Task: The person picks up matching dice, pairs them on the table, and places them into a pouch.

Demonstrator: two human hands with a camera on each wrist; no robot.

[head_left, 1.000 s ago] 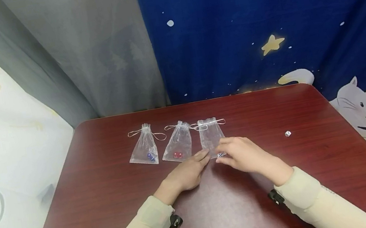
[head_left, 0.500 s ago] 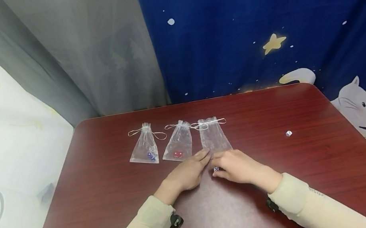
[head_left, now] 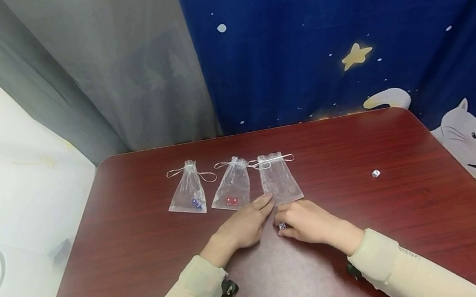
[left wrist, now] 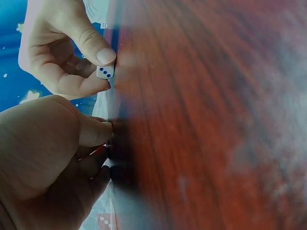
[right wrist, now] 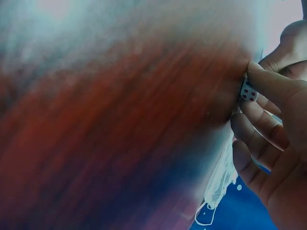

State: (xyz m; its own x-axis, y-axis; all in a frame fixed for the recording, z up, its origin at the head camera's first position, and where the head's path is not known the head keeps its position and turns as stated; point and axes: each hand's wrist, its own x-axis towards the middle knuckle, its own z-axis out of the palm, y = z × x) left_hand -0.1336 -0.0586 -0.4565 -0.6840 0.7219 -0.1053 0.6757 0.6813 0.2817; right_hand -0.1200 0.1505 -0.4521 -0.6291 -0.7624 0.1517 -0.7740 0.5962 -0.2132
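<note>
In the head view my right hand [head_left: 309, 220] pinches a white die [head_left: 282, 226] between thumb and fingers, close to the table just in front of the right-hand sheer drawstring bag [head_left: 280, 178]. That bag lies flat with nothing visible inside. My left hand [head_left: 242, 226] rests with fingers extended, fingertips at the bag's near left corner. The left wrist view shows the pinched die [left wrist: 105, 72] under the right thumb, its dots facing out. To the left, a middle sheer bag [head_left: 235, 183] holds red dice [head_left: 231, 201], and a left sheer bag [head_left: 185, 196] holds blue dice [head_left: 197, 203].
Another white die [head_left: 376, 173] lies by itself on the right side of the dark red table [head_left: 359, 138]. White drawstrings [head_left: 261, 165] of the middle and right bags overlap. Curtains [head_left: 296, 44] hang behind the table's far edge.
My right hand has moved toward me with the die, from over the right bag's lower edge to the table in front of it. The left hand has stayed in place.
</note>
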